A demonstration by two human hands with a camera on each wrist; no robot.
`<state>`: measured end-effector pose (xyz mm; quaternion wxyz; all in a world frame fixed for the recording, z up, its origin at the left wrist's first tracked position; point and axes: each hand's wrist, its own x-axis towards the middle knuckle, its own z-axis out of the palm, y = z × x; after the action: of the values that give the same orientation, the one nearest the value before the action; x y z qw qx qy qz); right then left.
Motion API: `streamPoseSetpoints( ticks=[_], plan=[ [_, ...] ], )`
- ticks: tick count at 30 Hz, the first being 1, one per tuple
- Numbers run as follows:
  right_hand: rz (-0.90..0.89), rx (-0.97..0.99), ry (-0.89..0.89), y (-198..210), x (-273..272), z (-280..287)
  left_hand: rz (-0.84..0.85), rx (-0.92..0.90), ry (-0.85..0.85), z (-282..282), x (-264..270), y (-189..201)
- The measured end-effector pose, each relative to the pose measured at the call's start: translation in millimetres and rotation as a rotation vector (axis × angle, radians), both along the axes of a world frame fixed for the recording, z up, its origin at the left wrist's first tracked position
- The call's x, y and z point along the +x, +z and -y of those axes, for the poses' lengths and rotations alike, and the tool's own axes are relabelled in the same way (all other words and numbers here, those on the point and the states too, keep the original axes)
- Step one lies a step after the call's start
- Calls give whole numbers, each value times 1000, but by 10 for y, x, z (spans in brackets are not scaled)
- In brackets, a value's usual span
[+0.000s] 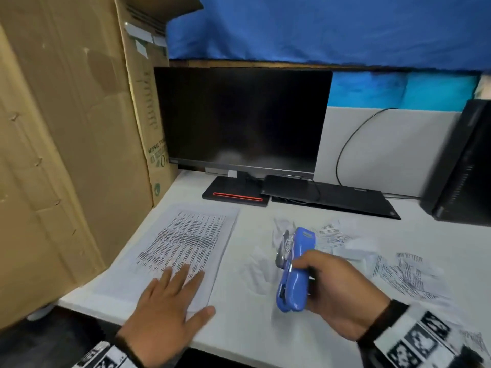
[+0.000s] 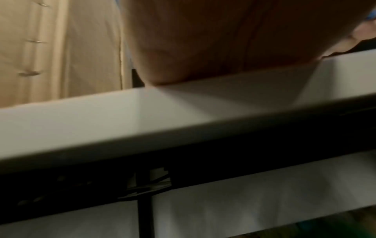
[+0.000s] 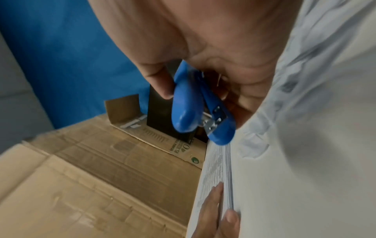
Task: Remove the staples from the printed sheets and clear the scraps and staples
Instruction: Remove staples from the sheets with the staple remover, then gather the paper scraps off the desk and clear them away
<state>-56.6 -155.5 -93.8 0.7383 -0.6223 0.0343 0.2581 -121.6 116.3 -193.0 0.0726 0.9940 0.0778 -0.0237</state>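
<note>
- Table: white top, carrying everything listed below; its front edge is seen from beneath in the left wrist view.
- Cardboard boxes: stood upright against the table's left edge.
- Monitor: dark screen, set at the back edge, with a red stripe on its base.
- Computer tower: black, placed at the back right corner.
- Laptop: black, closed, laid flat along the back edge to the right of the monitor base.
- Printed sheets: a stack laid flat near the left edge, reaching toward the front edge.
- Scraps: torn and crumpled printed paper, scattered over the right half of the table from the middle toward the right edge.
- Left hand: laid flat, fingers straight and spread, pressed on the near end of the printed sheets; nothing is grasped.
- Right hand: raised above the table's middle, fingers and thumb wrapped round the stapler.
- Stapler: blue, gripped in the right hand above the scraps, its metal parts turned toward the printed sheets.
</note>
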Motion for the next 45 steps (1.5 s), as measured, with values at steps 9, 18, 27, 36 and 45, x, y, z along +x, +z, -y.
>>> streamPoseSetpoints(
  ticks=[9,18,27,36,45],
  plan=[
    [254,-398,139,130,1144,-1134,103,1,90,-34,2,-157],
    [571,-1117,267,-30,1565,-1494,165,3,81,-45,13,-155],
    [846,-1425,377,402,1485,-185,260,-15,79,-66,-12,-235],
    [500,-1750,425,75,945,2202,240,164,143,19,-35,-214],
    [485,-1433,419,-294,398,2591,140,156,-99,838,250,380]
  ],
)
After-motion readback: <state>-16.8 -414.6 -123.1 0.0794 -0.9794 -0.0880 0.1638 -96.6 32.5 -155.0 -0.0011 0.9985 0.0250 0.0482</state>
